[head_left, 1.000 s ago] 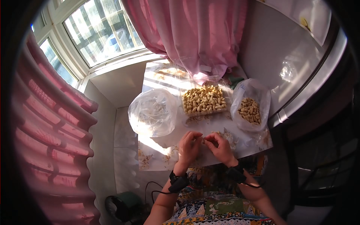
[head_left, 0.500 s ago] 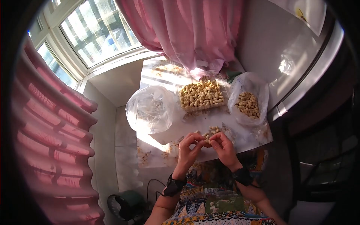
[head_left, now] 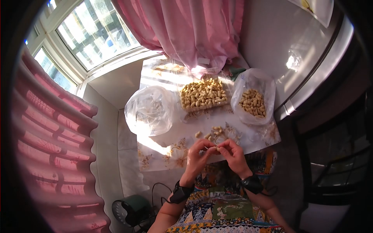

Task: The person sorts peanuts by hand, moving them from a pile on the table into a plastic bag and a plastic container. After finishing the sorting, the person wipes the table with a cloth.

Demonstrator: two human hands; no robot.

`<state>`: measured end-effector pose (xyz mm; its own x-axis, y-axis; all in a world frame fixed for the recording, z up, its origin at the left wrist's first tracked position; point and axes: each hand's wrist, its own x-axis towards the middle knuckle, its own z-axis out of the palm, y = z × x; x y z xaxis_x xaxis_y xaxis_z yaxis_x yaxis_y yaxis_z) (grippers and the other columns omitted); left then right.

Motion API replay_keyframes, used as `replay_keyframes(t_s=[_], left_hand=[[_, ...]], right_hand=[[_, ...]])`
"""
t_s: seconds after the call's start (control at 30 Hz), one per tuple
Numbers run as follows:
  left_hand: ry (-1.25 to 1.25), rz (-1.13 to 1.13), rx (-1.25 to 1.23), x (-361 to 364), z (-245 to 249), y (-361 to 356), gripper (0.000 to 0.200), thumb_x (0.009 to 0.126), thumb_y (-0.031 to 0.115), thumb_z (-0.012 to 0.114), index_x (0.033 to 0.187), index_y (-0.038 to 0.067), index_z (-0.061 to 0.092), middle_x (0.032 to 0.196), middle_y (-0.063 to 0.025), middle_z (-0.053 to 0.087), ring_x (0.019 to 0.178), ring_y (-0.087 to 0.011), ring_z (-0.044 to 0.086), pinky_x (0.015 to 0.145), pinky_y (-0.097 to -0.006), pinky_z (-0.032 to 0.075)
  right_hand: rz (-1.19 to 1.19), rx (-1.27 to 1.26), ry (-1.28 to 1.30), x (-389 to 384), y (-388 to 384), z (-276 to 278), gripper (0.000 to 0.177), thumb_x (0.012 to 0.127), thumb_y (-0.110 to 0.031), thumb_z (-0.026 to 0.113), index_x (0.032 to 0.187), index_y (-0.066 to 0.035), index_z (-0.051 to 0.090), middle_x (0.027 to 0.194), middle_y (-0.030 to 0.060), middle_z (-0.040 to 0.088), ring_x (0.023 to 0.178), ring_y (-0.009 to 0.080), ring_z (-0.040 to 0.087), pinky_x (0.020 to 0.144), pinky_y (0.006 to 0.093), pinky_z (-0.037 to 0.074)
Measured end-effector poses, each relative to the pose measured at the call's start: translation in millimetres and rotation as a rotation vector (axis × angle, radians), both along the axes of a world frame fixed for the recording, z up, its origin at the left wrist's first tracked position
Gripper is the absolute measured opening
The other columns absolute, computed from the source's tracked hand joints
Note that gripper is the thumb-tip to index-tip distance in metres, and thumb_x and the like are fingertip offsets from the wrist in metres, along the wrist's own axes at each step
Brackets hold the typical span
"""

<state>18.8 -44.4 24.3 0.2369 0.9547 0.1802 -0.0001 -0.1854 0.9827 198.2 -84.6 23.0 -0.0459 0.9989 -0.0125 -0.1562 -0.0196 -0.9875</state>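
My left hand (head_left: 199, 158) and my right hand (head_left: 234, 156) meet over the near edge of the table, thumbs and fingertips closed in a pinch. Between them is a peanut (head_left: 217, 148), mostly covered by the fingers. Just beyond the fingertips, several loose peanuts (head_left: 217, 131) in their shells lie on the flowered tablecloth (head_left: 161, 149). Farther back stands a clear plastic box (head_left: 202, 110) heaped with unshelled peanuts (head_left: 204, 93). To its right, an open clear plastic bag (head_left: 268, 83) holds more peanuts (head_left: 252, 103).
On the table's left stands a crumpled, open clear plastic bag (head_left: 149, 110); its contents are hard to make out. A pink curtain (head_left: 186, 31) hangs behind the table. A dark green round appliance (head_left: 134, 209) with a cable is at lower left. Each wrist wears a black band.
My hands have drawn closer together and slightly nearer my body, uncovering more loose peanuts on the cloth. The whole view has shifted a little.
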Motion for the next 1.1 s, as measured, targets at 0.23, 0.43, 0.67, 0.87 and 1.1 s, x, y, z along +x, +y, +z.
replay_keyframes(t_s=[0.23, 0.43, 0.67, 0.87, 1.1], left_hand=[[0.214, 0.229, 0.201, -7.4, 11.9, 7.3, 0.018, 0.090, 0.003, 0.076, 0.108, 0.004, 0.072, 0.105, -0.0108, 0.074, 0.097, -0.0267, 0.071, 0.082, -0.0361, 0.055], [0.378, 0.349, 0.261, -47.7, -0.9, 6.1, 0.021, 0.088, 0.002, 0.075, 0.108, 0.006, 0.072, 0.107, -0.0117, 0.072, 0.101, -0.0337, 0.070, 0.087, -0.0422, 0.055], [0.486, 0.350, 0.294, -56.0, 4.4, 12.4, 0.021, 0.085, 0.003, 0.076, 0.105, 0.008, 0.072, 0.106, -0.0082, 0.071, 0.101, -0.0322, 0.066, 0.088, -0.0434, 0.050], [0.613, 0.282, 0.418, -23.0, -2.8, 46.9, 0.022, 0.084, 0.006, 0.076, 0.105, 0.011, 0.074, 0.109, -0.0050, 0.071, 0.104, -0.0307, 0.066, 0.093, -0.0437, 0.048], [0.653, 0.173, 0.416, -14.8, -19.5, 50.5, 0.020, 0.085, 0.002, 0.072, 0.103, 0.011, 0.075, 0.105, -0.0072, 0.070, 0.099, -0.0312, 0.067, 0.088, -0.0426, 0.052]], right_hand=[[-0.127, 0.257, -0.485, 7.1, 43.9, 33.8, 0.018, 0.098, -0.013, 0.076, 0.108, -0.002, 0.066, 0.101, 0.0080, 0.073, 0.096, 0.0178, 0.070, 0.088, 0.0321, 0.055], [-0.260, 0.556, -0.760, 20.2, 153.4, 53.6, 0.018, 0.093, -0.009, 0.076, 0.106, -0.002, 0.067, 0.099, 0.0102, 0.071, 0.091, 0.0248, 0.070, 0.083, 0.0366, 0.055], [-0.136, 0.431, -0.687, 15.3, 125.0, 44.8, 0.014, 0.094, -0.009, 0.075, 0.105, -0.003, 0.069, 0.100, 0.0094, 0.068, 0.092, 0.0237, 0.068, 0.080, 0.0345, 0.054], [-0.153, 0.460, -0.935, 25.1, 69.9, 3.8, 0.030, 0.089, -0.005, 0.072, 0.119, -0.005, 0.070, 0.118, 0.0107, 0.068, 0.113, 0.0316, 0.062, 0.098, 0.0405, 0.052], [-0.063, 0.531, -0.892, 4.0, 64.7, -12.9, 0.029, 0.087, 0.000, 0.072, 0.114, -0.007, 0.074, 0.118, 0.0071, 0.069, 0.112, 0.0302, 0.062, 0.097, 0.0411, 0.053]])
